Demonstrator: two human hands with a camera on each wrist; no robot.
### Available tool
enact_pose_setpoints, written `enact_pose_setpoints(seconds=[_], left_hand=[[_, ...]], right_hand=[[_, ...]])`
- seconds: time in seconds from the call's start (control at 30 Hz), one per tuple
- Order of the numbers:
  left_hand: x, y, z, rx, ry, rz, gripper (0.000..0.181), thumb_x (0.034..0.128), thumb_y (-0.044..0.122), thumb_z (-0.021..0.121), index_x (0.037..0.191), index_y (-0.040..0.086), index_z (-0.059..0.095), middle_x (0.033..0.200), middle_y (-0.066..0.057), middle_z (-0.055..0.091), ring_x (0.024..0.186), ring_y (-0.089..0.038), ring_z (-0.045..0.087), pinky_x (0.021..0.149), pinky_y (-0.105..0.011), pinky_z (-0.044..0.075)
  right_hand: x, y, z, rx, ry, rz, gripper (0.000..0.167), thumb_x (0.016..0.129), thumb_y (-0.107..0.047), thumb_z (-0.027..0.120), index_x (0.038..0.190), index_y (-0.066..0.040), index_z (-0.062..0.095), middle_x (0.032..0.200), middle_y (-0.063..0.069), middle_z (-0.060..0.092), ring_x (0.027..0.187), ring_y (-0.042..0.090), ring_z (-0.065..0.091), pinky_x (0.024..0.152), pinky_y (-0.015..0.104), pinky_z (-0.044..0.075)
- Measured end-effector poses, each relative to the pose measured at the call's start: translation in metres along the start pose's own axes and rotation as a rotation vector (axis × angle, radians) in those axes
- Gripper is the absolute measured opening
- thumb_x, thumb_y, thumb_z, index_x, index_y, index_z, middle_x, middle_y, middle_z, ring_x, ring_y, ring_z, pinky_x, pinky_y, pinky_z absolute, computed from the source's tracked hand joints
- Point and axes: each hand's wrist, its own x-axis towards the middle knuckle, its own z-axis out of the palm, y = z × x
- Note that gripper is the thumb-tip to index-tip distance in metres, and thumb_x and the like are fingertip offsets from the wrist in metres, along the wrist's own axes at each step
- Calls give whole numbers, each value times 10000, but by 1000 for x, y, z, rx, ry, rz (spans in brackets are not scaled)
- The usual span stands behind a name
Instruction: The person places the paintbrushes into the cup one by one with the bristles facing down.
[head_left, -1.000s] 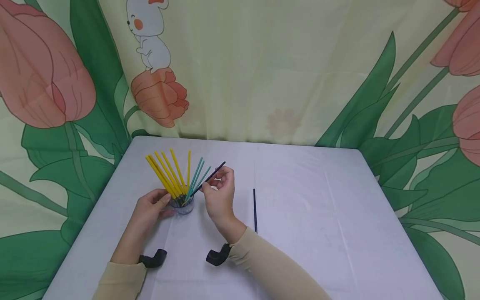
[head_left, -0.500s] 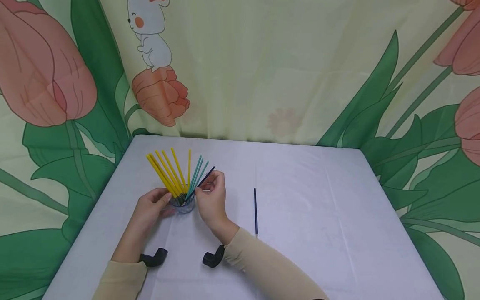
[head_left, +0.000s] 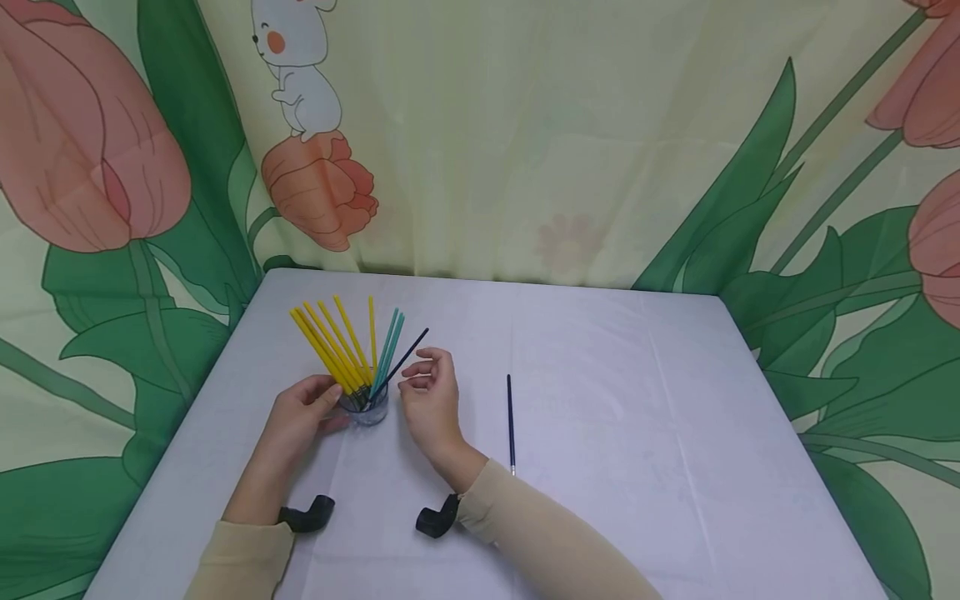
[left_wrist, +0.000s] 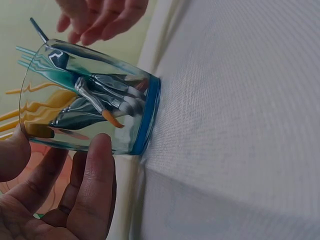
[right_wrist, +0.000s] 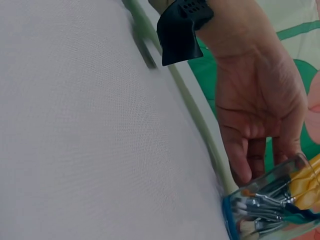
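A clear glass cup (head_left: 369, 415) stands on the table, packed with paintbrushes, bristles down. Yellow-handled brushes (head_left: 330, 348) lean left, teal-handled brushes (head_left: 387, 352) stand beside them, and a dark-handled brush (head_left: 411, 353) leans right over the rim. My left hand (head_left: 300, 414) holds the cup from its left side, thumb near the rim and fingers against the wall. In the left wrist view, bristles show through the glass (left_wrist: 142, 135). Just right of the cup, my right hand (head_left: 432, 404) hovers with loosely bent fingers, holding nothing. The right wrist view shows the left hand (right_wrist: 262, 100) at the cup.
Another dark-handled brush (head_left: 511, 417) lies on the white tablecloth (head_left: 600, 433), right of the right hand, its lower end close to the sleeve (head_left: 540, 517). Behind the table hangs a curtain (head_left: 480, 167) printed with tulips. Black camera mounts (head_left: 307, 515) sit on both wrists.
My right hand has brought the dark-handled brush into the cup, let go of it and drawn back slightly right. The left hand stays on the cup.
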Motion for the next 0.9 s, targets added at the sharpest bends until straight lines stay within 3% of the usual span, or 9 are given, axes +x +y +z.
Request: enact_pose_setpoints(seconds=[0.27,0.5,0.9], left_hand=[[0,1,0,7,-1,2,482,1127,325,582,1517,42,565,1516,-216,568,1267,-306,637,929,-263,664],[-1,1,1,6,0,-4,487,1125,332,585,1521,49,565,1540,-208,561,1302,-313,626,935,-267,662],[-2,0,1,-1,6,-22,500,1127,341,581,1547,73,547,1560,-187,554,1332,-314,612,943,-268,662]], right_hand=[[1,-1,-14,53,14,47,486,972,108,643,1388,-122,541,1127,117,676,930,209,698,809,310,692],[0,-2,-31,75,-8,84,518,987,91,642,1415,-184,545,1215,164,696,1064,416,735,767,321,702],[-6,-6,-62,19,-32,128,558,1001,64,641,1469,-219,529,1300,203,686,1096,472,733,718,343,702]])
